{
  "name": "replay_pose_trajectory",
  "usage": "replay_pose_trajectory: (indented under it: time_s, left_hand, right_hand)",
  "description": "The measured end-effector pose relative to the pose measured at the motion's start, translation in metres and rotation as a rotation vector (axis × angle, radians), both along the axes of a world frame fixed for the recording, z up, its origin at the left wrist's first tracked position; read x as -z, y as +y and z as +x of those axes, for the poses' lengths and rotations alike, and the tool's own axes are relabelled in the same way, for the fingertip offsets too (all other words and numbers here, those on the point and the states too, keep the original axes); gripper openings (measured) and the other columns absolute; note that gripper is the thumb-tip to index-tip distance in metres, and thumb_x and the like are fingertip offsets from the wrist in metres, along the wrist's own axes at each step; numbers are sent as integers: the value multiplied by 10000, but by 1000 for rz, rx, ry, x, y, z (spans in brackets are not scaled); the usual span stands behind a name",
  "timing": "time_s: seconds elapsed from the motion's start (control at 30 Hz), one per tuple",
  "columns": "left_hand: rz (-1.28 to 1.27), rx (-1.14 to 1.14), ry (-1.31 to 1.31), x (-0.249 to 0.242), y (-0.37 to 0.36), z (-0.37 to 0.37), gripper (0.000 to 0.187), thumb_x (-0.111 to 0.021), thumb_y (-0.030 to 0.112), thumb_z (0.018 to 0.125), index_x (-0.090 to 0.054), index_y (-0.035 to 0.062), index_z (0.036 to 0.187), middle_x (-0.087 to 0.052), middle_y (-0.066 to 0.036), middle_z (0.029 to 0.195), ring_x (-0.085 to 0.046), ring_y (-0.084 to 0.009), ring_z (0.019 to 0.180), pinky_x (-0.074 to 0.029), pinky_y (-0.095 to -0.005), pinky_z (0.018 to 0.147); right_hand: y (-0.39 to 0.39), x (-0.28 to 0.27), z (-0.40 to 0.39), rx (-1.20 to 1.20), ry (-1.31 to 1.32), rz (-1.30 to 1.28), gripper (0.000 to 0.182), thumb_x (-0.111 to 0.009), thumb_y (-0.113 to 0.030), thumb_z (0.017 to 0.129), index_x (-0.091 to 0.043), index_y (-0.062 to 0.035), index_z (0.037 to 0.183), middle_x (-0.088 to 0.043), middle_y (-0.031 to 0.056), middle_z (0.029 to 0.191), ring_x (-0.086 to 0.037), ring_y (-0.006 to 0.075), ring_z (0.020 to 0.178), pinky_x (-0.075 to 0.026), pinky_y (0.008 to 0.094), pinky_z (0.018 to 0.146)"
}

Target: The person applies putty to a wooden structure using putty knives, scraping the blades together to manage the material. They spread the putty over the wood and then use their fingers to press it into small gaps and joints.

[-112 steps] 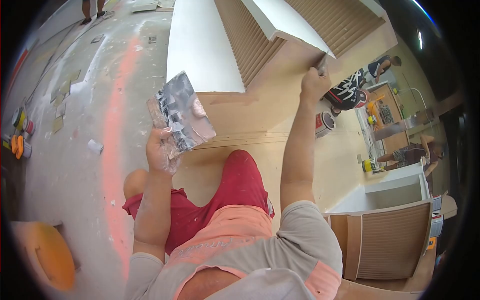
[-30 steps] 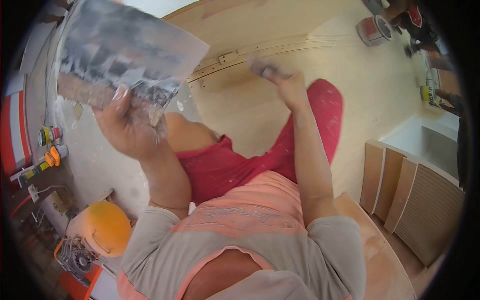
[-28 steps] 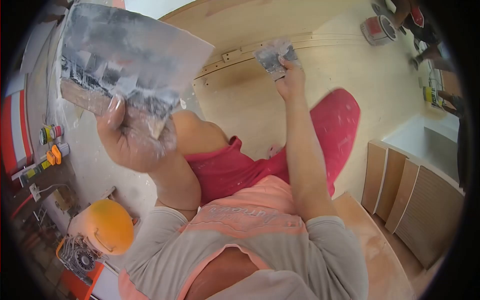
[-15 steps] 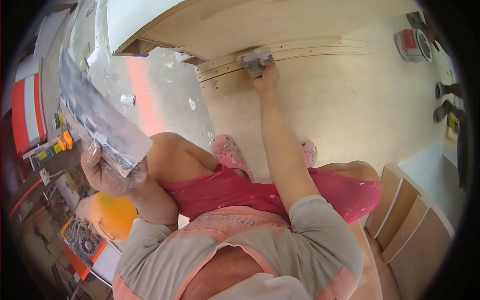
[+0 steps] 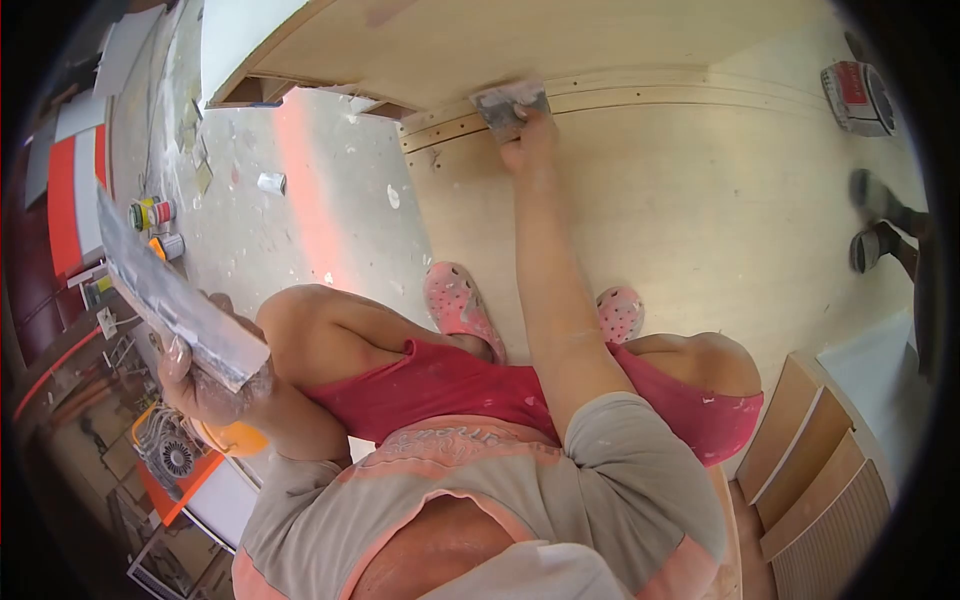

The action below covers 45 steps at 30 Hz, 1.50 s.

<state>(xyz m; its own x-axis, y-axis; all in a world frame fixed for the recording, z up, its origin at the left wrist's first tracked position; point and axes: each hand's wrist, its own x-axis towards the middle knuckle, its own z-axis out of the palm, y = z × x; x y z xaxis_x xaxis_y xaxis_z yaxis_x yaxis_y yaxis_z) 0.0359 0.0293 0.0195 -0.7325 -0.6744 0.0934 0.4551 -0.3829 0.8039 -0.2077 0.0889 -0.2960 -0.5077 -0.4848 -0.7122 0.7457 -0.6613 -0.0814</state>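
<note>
Right hand (image 5: 530,145) holds small blade (image 5: 494,104) at strip (image 5: 620,97) near wooden panel's (image 5: 650,200) left edge; left hand (image 5: 208,392) grips broad blade (image 5: 172,298), well apart.

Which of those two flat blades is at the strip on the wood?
The smaller blade, held in the right hand at the wooden strip. The larger blade is in the left hand, away from it.

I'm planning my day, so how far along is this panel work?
The strip already looks fitted along the wooden panel. In hand: the right hand holds a small spreader against the strip, and the left hand holds a larger, paste-smeared plate. Probably left: the dark dots along the strip, which look unfilled.
</note>
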Motion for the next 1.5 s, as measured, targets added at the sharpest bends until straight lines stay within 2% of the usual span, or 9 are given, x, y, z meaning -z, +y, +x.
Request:
replay_pose_trajectory:
  time_s: [0.17, 0.53, 0.67, 0.73, 0.87, 0.97, 1.3, 1.37, 1.5]
  left_hand:
    - [5, -383, -158, 2, 17, -16, 467, -437, 65, 723, -355, -77, 1161, -501, -156, 895, -460, -197, 709, -455, -261, 531]
    - [-26, -368, -210, 1, 44, -5, 493, -409, 91, 738, -339, -65, 1201, -514, -185, 1024, -527, -252, 957, -464, -407, 795]
    - [38, -184, -273, 20, 25, -3, 379, -402, 74, 765, -393, -13, 1133, -542, -145, 972, -585, -237, 814, -515, -371, 635]
    - [154, -344, -368, 18, 28, -34, 291, -419, 127, 794, -453, -31, 1035, -590, -113, 795, -598, -192, 600, -515, -300, 490]
    - [148, -325, -345, 22, 23, -49, 303, -418, 105, 792, -444, -24, 1065, -582, -122, 851, -603, -197, 648, -515, -293, 491]
    - [34, -344, -252, 19, 21, -47, 345, -418, 78, 772, -408, -28, 1100, -558, -144, 928, -603, -209, 687, -520, -309, 475]
    - [-140, -431, -198, 20, 9, -32, 454, -416, 40, 726, -326, -22, 1167, -516, -147, 966, -590, -234, 743, -539, -357, 533]
    - [-210, -469, -169, 24, 6, -36, 456, -420, 31, 732, -323, -23, 1174, -512, -142, 991, -584, -233, 790, -538, -358, 597]
    - [-349, -529, -181, 34, 5, -40, 404, -427, -3, 785, -328, -25, 1176, -486, -109, 1080, -508, -160, 955, -408, -303, 838]
  right_hand:
    - [-2, 26, -9, 54, -96, 13, 241, -436, 37, 756, -479, 16, 993, -528, 107, 962, -534, 227, 880, -491, 333, 723]
    - [0, -22, -13, 79, 30, 26, 290, -475, 14, 739, -491, 37, 1027, -522, 115, 1034, -524, 278, 940, -444, 379, 795]
    - [15, -104, 11, -11, 383, -508, 487, -468, 78, 686, -396, 38, 1166, -462, 145, 1141, -420, 298, 1113, -307, 433, 973]
    - [31, -157, 33, -118, 713, -466, 505, -470, 94, 667, -418, 20, 1165, -461, 140, 1152, -438, 312, 1106, -329, 412, 963]
    - [43, -239, 53, -190, 1994, -165, 428, -534, 117, 608, -607, -40, 999, -566, 111, 1092, -473, 273, 1099, -411, 358, 883]
    - [39, -247, 64, -181, 2210, 81, 516, -569, 99, 540, -601, -67, 1028, -570, 83, 1082, -468, 304, 1097, -413, 361, 884]
    - [27, -208, 62, -414, 2012, 266, 433, -527, 91, 639, -584, -49, 1045, -594, 93, 1037, -544, 274, 993, -440, 322, 835]
    - [32, -211, 64, -524, 1069, 105, 347, -492, 57, 706, -535, 64, 1050, -587, 153, 998, -561, 257, 950, -441, 330, 814]
    - [42, -227, 63, -535, 790, -213, 328, -525, 26, 704, -516, 100, 1023, -590, 130, 939, -582, 220, 862, -470, 330, 752]
